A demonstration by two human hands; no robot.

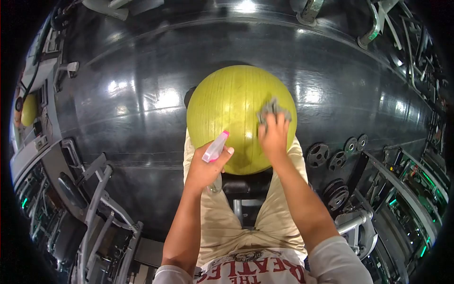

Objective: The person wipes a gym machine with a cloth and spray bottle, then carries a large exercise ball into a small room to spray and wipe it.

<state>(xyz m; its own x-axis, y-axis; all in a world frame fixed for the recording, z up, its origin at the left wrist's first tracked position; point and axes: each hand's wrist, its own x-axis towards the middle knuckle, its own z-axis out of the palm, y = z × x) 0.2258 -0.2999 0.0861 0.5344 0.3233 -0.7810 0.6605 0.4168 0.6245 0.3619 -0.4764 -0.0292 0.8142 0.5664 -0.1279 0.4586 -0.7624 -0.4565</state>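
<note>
A large yellow-green exercise ball (227, 94) rests between my knees, in front of a dark padded bench seat (246, 184). My left hand (208, 165) is closed round a spray bottle (216, 147) with a white and pink trigger head; its nozzle points up over the ball's lower left. Part of the clear bottle shows below the hand. In my right hand (275, 137) is a crumpled grey cloth (274, 110), pressed against the right side of the ball. The fingers lie over the cloth and partly hide it.
Several weight plates (318, 155) are on the right, beside a rack. Grey metal gym machine frames (101, 189) stand at the left. Machine feet (309, 13) reach the dark shiny floor (142, 61) at the far side. Another yellow ball (29, 110) is at the far left.
</note>
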